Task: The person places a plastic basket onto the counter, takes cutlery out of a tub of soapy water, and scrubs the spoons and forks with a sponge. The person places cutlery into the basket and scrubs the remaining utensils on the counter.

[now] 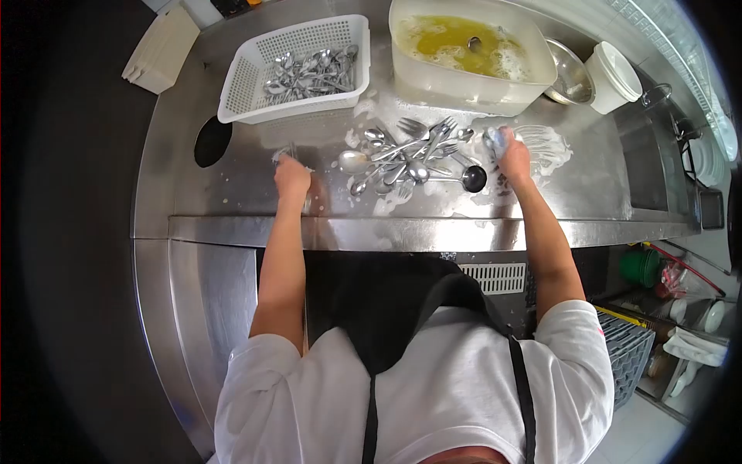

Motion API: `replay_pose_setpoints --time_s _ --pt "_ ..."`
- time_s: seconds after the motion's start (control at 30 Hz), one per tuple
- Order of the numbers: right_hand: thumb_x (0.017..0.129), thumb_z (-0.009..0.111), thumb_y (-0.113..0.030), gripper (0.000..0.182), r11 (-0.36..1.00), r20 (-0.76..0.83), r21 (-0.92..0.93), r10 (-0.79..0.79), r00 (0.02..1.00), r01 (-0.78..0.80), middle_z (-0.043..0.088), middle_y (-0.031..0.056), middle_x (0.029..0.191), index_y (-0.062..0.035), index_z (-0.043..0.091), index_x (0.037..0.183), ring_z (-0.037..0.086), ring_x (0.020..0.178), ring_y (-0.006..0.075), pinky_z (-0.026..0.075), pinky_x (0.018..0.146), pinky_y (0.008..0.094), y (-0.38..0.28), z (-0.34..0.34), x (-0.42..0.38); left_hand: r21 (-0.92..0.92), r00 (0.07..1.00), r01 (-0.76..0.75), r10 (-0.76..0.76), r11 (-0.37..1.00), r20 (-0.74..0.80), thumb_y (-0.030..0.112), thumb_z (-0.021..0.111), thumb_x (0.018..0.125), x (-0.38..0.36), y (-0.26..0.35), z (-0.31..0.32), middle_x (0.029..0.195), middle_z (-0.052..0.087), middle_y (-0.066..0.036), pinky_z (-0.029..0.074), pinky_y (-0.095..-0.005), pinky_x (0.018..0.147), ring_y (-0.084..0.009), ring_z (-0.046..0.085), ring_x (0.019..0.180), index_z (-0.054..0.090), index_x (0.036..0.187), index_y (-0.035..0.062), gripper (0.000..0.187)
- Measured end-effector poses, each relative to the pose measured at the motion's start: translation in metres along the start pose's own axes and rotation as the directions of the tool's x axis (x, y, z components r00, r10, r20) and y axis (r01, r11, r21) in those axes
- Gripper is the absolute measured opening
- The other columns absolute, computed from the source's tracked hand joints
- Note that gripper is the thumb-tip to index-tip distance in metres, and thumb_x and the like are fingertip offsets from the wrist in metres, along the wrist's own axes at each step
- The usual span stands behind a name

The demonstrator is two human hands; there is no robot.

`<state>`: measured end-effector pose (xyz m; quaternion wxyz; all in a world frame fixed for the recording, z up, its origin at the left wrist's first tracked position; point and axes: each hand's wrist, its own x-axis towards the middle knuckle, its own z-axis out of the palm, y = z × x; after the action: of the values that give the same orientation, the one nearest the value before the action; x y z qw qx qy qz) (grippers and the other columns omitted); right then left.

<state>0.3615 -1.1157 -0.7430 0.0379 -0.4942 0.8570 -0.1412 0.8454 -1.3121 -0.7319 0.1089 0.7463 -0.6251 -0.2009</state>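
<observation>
My left hand (292, 182) is closed on a thin silvery piece of cutlery with foam on it, held low over the steel counter left of the pile. Whether it is a fork cannot be made out. My right hand (514, 161) grips a pale bluish-white sponge (501, 141) on the soapy counter to the right, with a spoon bowl (489, 138) showing beside the fingers. Between both hands lies a loose, wet pile of spoons and forks (402, 158), several of them crossing each other. A ladle (473, 179) with a dark bowl rests at the pile's right side.
Behind the pile stand a white perforated basket (236, 87) with cutlery inside and a large tub (464, 97) of yellowish, foamy liquid. A metal bowl (570, 73) and white bucket (616, 77) are at right, near a sink (648, 166). A round hole (213, 141) opens at left.
</observation>
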Motion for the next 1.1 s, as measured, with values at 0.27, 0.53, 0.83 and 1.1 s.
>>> replay_pose_setpoints --time_s 0.27,0.53,0.83,1.1 --pt "0.071 0.064 -0.003 0.037 0.948 -0.109 0.292 -0.1 0.989 0.128 0.067 0.0222 0.086 -0.0076 0.057 0.107 0.065 0.084 0.0428 0.051 0.073 0.05 -0.13 -0.019 -0.022 -0.605 0.944 0.183 0.034 0.775 0.328 0.014 0.056 0.09 -0.025 0.016 -0.017 0.093 0.068 -0.023 0.052 -0.0483 0.084 -0.0386 0.066 0.097 0.062 0.113 0.0052 0.025" --pt "0.078 0.065 -0.006 0.06 0.777 -0.091 0.389 -0.503 0.86 0.495 0.068 0.0216 0.087 -0.0182 0.048 0.134 0.066 0.082 0.0412 0.051 0.076 0.0492 -0.244 0.022 -0.034 0.012 0.868 -0.443 0.425 0.897 0.256 0.035 0.064 0.086 -0.058 0.067 -0.005 0.101 0.066 -0.027 0.048 -0.0497 0.088 -0.0443 0.062 0.099 0.068 0.095 -0.0003 0.037" --pt "0.079 0.066 -0.004 0.072 0.815 -0.02 0.467 -0.378 0.925 0.343 0.06 0.0177 0.124 -0.0184 0.039 0.144 0.059 0.114 0.0339 0.038 0.103 0.0443 -0.261 0.022 -0.05 -0.466 0.88 -0.476 0.398 0.746 -0.26 0.013 0.06 0.09 -0.046 0.065 -0.048 0.09 0.069 -0.019 0.05 -0.04 0.075 -0.0341 0.065 0.083 0.065 0.095 0.0012 0.014" --pt "0.087 0.068 -0.013 0.058 0.135 -0.048 0.985 -0.404 0.914 0.111 0.058 0.0103 0.127 -0.005 0.043 0.139 0.054 0.116 0.0213 0.042 0.099 0.0324 -0.344 0.012 -0.05 -0.823 0.859 -0.512 0.156 0.247 -0.488 0.01 0.058 0.095 -0.043 0.105 -0.069 0.084 0.061 -0.002 0.045 -0.0257 0.074 -0.0084 0.051 0.078 0.06 0.095 -0.0002 0.01"
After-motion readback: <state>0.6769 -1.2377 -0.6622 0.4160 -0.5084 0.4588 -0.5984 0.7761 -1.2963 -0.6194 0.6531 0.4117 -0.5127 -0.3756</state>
